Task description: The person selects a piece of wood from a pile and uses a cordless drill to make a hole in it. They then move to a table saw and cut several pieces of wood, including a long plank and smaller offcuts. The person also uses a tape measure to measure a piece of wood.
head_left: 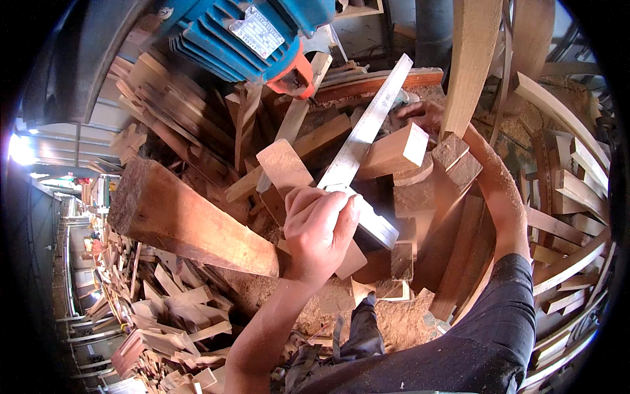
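Note:
My left hand point(319, 226) is closed around the thick stock of a metal try square point(373, 121). The square's long marked blade slants up and away to the right, over a jumble of wood offcuts. A pale block point(397, 151) lies just right of the blade, and a flat rounded board piece point(283, 165) stands behind my left knuckles. My right hand point(425, 117) reaches far past the stacked blocks, its fingers loosely apart beside a small whitish thing point(407, 98) I cannot make out. An upright timber partly covers that hand. Sawdust clings to my right forearm.
A blue motor point(256, 39) with an orange-red end hangs over the far left. One thick timber point(190, 217) juts toward my left wrist. Tall boards point(469, 59) rise by my right hand. Heaps of offcuts point(177, 308) lie at left, curved pieces point(581, 184) at right.

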Motion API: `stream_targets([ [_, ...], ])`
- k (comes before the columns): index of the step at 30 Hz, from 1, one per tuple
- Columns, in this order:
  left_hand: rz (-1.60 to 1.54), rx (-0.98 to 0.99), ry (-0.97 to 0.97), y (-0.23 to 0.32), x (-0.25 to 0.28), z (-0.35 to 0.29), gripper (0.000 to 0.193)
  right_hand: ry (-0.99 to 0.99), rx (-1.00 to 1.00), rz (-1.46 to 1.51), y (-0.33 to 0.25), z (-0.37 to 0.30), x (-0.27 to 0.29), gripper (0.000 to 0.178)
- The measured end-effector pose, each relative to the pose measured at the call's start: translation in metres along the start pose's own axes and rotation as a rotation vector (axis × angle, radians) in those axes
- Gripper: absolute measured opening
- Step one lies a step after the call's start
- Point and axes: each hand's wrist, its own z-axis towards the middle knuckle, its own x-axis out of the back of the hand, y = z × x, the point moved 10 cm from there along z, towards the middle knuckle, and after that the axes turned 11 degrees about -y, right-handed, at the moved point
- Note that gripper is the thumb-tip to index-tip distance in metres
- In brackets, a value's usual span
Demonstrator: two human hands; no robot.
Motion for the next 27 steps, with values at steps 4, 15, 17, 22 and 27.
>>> stream_targets([
  [4, 0.007, 0.025, 0.039, 0.001, 0.004, 0.000, 0.010, 0.086, 0.069, 0.058, 0.002, -0.007, 0.010, 0.026],
  [15, 0.056, 0.035, 0.043, -0.001, 0.000, 0.002, 0.012, 0.176, 0.412, 0.210, 0.017, -0.029, 0.035, 0.013],
  [17, 0.057, 0.025, 0.053, -0.001, 0.000, 0.003, 0.012, 0.151, 0.526, 0.129, 0.004, -0.033, 0.034, 0.010],
  [22, 0.043, 0.014, 0.023, 0.001, -0.002, 0.003, 0.013, 0.187, 0.510, 0.204, 0.016, -0.040, 0.035, 0.010],
  [27, 0.041, 0.032, 0.031, -0.001, -0.001, 0.002, 0.013, 0.230, 0.527, 0.244, 0.025, -0.051, 0.032, 0.010],
])
